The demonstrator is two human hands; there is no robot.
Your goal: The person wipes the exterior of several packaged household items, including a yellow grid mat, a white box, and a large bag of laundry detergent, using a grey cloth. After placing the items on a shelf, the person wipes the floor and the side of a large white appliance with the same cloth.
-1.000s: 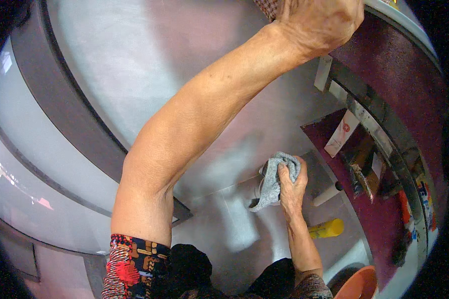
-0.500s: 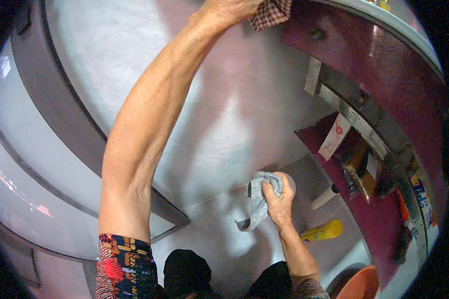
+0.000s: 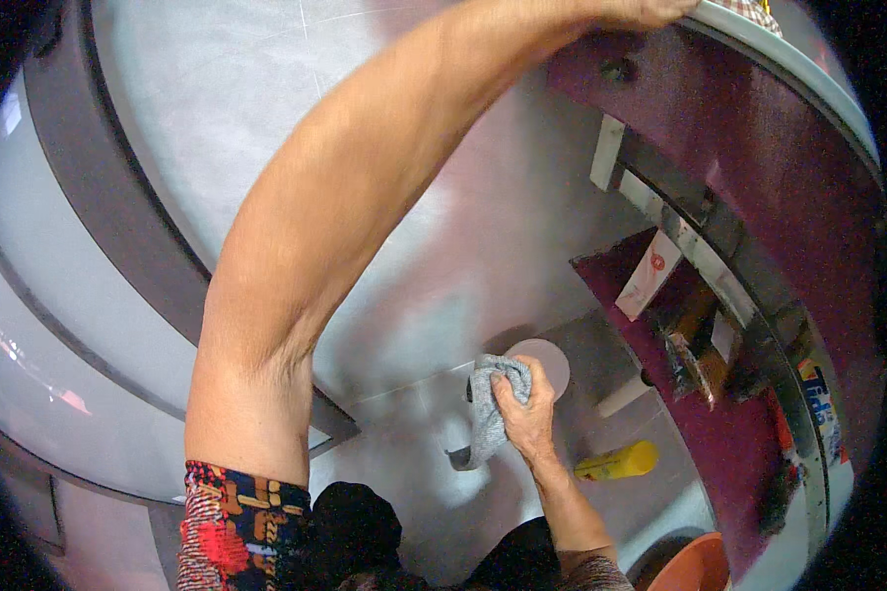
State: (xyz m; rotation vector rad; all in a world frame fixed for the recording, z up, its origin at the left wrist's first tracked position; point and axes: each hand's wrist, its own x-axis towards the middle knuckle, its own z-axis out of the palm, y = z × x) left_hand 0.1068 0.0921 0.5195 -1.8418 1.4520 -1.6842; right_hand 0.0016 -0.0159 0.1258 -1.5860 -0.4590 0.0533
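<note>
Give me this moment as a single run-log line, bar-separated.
left hand: cut off by frame top, near checkered cloth | right hand: gripping grey cloth | nearby: yellow container, orange basin

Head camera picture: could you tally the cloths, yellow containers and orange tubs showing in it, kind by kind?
Cloths: 2 (gray cloth in the right hand, checked cloth near the left hand)
Yellow container: 1
Orange tub: 1
Total: 4
</note>
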